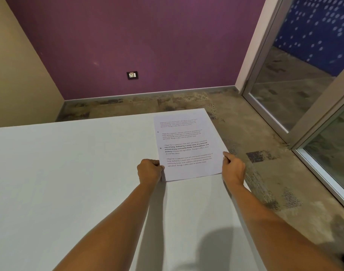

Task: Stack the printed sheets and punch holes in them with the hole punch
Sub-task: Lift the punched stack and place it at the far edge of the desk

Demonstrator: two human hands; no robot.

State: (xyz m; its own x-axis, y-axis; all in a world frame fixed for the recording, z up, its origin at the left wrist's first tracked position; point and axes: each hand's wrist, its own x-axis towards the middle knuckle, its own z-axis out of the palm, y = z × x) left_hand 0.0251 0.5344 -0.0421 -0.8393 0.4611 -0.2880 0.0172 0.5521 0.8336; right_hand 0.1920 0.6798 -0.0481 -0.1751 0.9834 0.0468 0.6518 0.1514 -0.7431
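Printed sheets (188, 145) on table (69, 173), side edges pinched between fingers (156, 163)

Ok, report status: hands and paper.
Left hand grips sheets at left edge, right hand at right edge. Sheets on table, along its right side. Two hole-like dots on left margin. No hole punch in view.

We grip the printed sheets (188, 145) on the white surface (59, 173), left hand (150, 170) and right hand (233, 167) pinching opposite edges.
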